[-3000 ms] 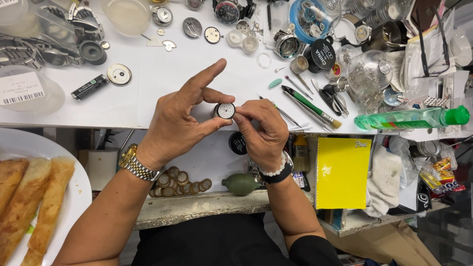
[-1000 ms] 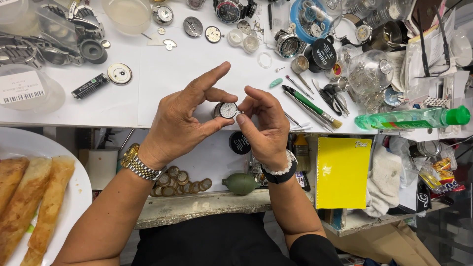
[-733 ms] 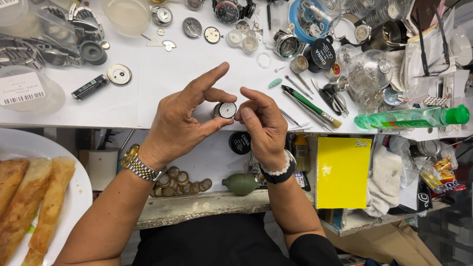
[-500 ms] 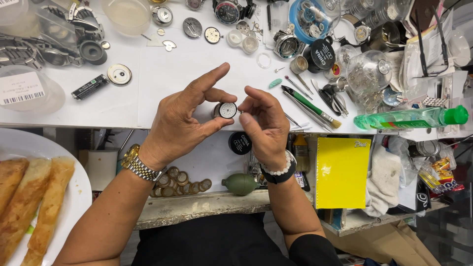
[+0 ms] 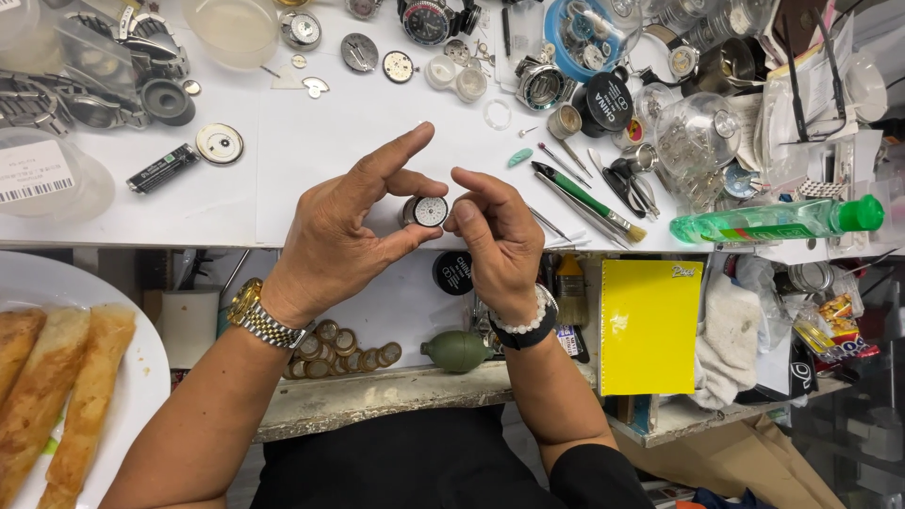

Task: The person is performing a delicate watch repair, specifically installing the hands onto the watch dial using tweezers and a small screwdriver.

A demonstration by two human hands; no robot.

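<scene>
A small round watch movement with a white dial (image 5: 430,210) is pinched between the thumb and middle finger of my left hand (image 5: 341,236), whose index finger points up and away. My right hand (image 5: 500,240) is curled beside the dial, its thumb and fingertips touching the dial's right edge. Both hands hover over the front edge of the white worktable (image 5: 311,141). A metal wristwatch (image 5: 256,316) sits on my left wrist and a white bead bracelet (image 5: 528,320) on my right.
Watch cases, dials and parts lie across the back of the table, with tweezers and a green-handled brush (image 5: 584,200) to the right. A green plastic bottle (image 5: 773,220) lies at far right. A white plate of folded flatbread (image 5: 57,377) is lower left; a yellow notebook (image 5: 650,325) lower right.
My right fingers have shifted slightly against the dial's edge; the movement stays in my left hand at the same spot.
</scene>
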